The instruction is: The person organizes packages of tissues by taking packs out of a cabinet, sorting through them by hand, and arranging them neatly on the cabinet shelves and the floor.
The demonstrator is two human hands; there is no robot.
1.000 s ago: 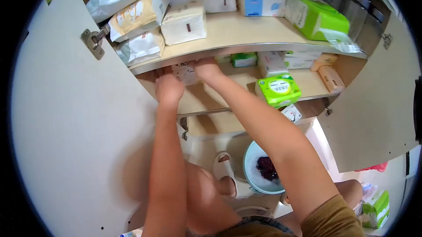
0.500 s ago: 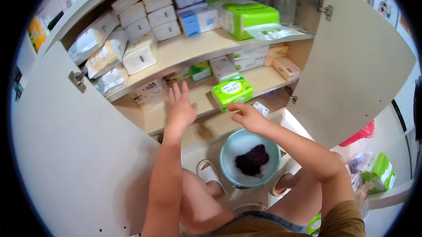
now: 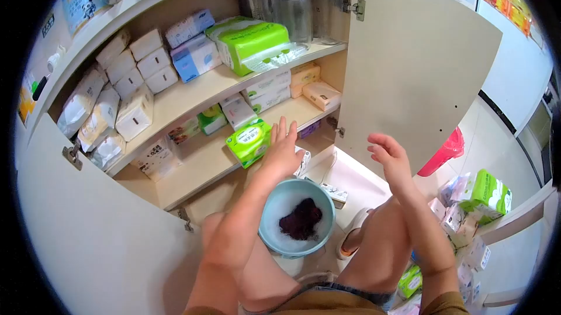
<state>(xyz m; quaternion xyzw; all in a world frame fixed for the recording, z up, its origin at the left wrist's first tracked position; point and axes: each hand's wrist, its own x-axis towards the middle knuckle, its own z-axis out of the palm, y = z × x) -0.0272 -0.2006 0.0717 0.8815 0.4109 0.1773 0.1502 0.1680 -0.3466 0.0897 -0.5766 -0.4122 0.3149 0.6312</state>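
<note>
My left hand (image 3: 283,150) reaches forward with its fingers stretched out, holding nothing. Right beside it, a green tissue pack (image 3: 249,141) sticks out over the front edge of the cabinet's middle shelf; I cannot tell whether the hand touches it. My right hand (image 3: 390,157) is raised in front of the open right door (image 3: 421,69), fingers loosely bent and apart, with nothing in it. Below, between my legs, stands a light blue bucket (image 3: 270,239) of foamy water with a dark cloth (image 3: 301,219) in it.
White tissue packs (image 3: 133,69), a large green pack (image 3: 245,40) and glass jars (image 3: 296,14) fill the upper shelf. Orange boxes (image 3: 321,94) lie on the middle shelf. To my right are more tissue packs (image 3: 486,193) and a pink bin (image 3: 442,151). The left door (image 3: 105,215) stands open.
My view has swung to the right. My left hand has come over beside the green tissue pack, while my right hand has moved away from that pack toward the right door.
</note>
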